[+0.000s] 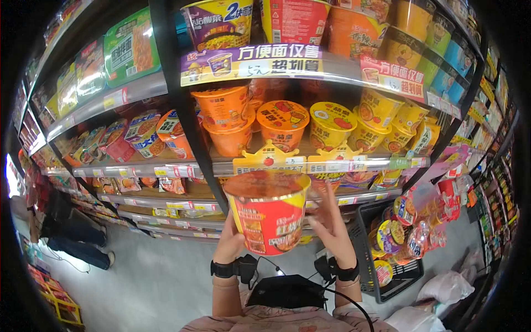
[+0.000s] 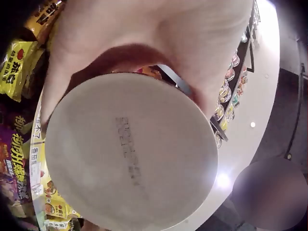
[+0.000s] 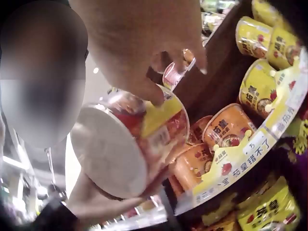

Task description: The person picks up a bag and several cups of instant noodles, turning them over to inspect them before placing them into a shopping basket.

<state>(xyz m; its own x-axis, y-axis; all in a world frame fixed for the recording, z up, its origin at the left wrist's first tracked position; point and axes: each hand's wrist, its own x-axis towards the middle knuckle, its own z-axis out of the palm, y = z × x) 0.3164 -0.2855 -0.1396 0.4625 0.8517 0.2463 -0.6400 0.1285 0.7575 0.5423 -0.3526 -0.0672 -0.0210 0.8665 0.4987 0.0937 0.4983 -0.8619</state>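
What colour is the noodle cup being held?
Red, with a yellow patch near the rim; the noodle cup shows best in the head view.

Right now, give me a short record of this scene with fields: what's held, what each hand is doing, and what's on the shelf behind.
Held item: red noodle cup, upright, lid on
Left hand: grips the cup round its lower left side and base
Right hand: fingers extended at the cup's right side; contact unclear
Shelf: orange cups and yellow cups in rows, behind the held cup
Lower right: black basket holding snack packs
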